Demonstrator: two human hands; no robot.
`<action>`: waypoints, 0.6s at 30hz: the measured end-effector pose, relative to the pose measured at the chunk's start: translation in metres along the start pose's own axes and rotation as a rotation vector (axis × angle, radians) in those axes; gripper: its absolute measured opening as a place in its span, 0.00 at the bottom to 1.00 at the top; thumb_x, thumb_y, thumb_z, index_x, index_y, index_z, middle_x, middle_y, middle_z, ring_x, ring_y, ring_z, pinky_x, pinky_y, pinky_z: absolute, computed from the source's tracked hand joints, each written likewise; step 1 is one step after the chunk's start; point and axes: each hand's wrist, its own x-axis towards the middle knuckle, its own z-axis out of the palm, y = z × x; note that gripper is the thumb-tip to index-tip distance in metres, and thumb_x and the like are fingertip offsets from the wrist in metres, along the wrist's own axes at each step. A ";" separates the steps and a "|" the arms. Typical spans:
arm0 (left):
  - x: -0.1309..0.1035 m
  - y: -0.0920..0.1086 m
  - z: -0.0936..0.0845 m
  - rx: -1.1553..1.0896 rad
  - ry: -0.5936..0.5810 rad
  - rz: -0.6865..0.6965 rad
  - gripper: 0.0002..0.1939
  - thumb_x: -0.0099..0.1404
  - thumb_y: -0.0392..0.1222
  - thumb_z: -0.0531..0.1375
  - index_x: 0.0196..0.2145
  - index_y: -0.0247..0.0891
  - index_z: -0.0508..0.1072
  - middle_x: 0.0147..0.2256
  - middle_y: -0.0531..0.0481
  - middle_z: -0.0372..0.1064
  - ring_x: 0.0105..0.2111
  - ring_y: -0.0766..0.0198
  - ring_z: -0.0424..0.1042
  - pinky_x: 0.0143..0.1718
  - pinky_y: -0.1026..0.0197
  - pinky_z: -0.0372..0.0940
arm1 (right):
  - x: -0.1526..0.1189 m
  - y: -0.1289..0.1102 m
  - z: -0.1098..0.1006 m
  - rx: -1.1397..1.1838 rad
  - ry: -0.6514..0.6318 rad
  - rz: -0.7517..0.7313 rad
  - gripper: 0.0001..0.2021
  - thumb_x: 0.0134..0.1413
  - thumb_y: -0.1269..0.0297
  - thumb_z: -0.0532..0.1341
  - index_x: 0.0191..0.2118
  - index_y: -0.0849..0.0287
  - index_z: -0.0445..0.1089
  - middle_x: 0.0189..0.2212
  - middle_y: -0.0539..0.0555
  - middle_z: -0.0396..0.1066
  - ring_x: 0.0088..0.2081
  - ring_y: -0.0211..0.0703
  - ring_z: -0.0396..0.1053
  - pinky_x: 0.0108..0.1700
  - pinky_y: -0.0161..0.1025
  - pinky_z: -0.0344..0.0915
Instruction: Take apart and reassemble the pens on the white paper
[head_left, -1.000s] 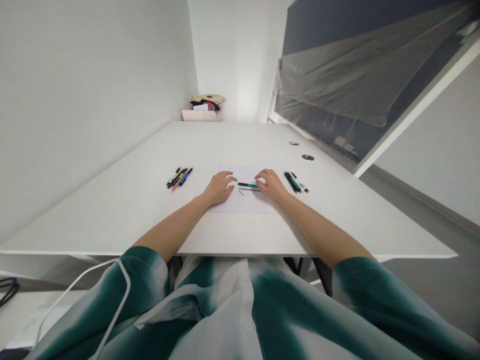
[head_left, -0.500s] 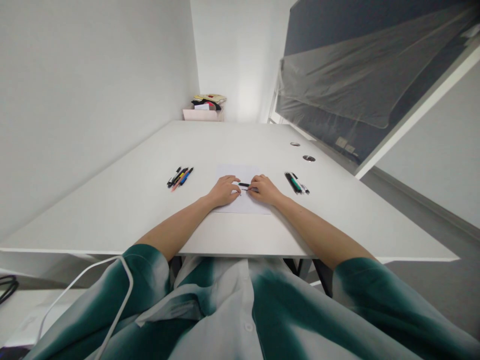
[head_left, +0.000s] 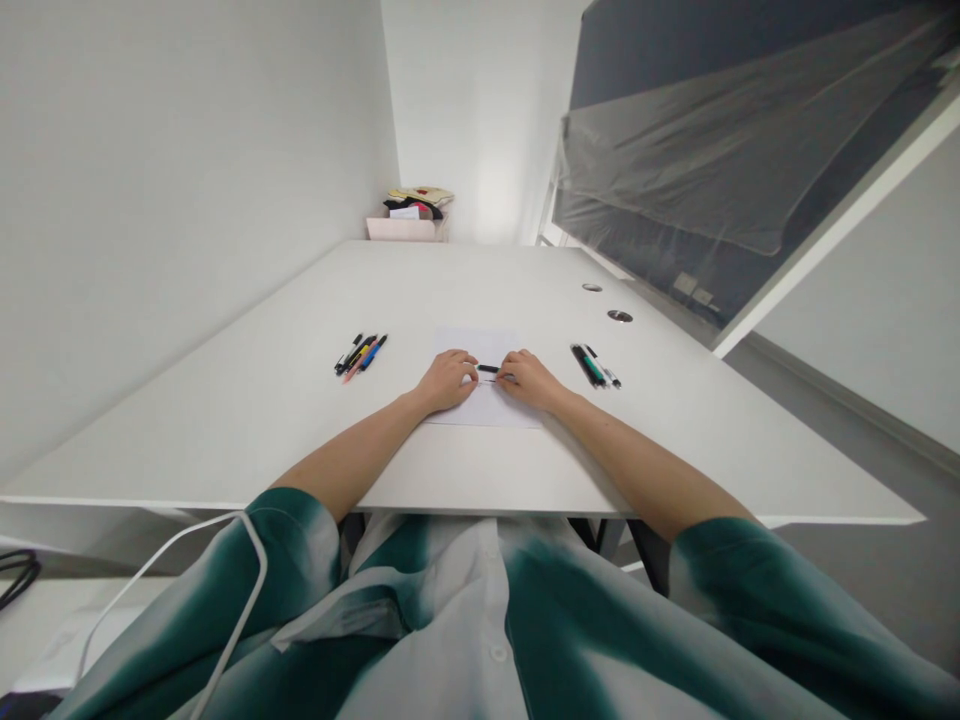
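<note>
Paper (head_left: 487, 410) lies under both hands. The left hand (head_left: 448, 382) curls, its grip too small to tell; the right hand (head_left: 527, 380) pinches. Between them lies a black pen (head_left: 487, 369); in the right fingertips, a thin rod (head_left: 487, 381), best held level and lightly.

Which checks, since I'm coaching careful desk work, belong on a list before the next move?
- Paper under the hands: ok, flat on the table.
- Dark pen fully visible: not ok, the right hand hides one end.
- Left hand close to the pen: ok, fingertips near its other end.
- Firm grip on the thin strip between the fingertips: cannot tell, too small.
- Side pen groups apart from both hands: ok.
</note>
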 end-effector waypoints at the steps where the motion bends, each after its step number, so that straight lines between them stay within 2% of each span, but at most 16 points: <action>1: 0.000 0.000 0.000 -0.001 -0.001 -0.001 0.07 0.62 0.38 0.58 0.32 0.40 0.78 0.48 0.45 0.73 0.53 0.53 0.67 0.58 0.46 0.60 | 0.000 -0.001 0.000 0.007 0.001 -0.013 0.09 0.57 0.68 0.60 0.36 0.60 0.78 0.37 0.60 0.72 0.41 0.49 0.65 0.47 0.43 0.59; 18: 0.001 0.000 0.001 -0.015 0.026 0.007 0.07 0.61 0.37 0.58 0.32 0.39 0.77 0.46 0.45 0.74 0.51 0.54 0.68 0.57 0.47 0.61 | -0.001 -0.005 -0.004 0.008 0.029 -0.049 0.08 0.55 0.68 0.60 0.34 0.60 0.78 0.36 0.59 0.72 0.39 0.49 0.65 0.45 0.43 0.58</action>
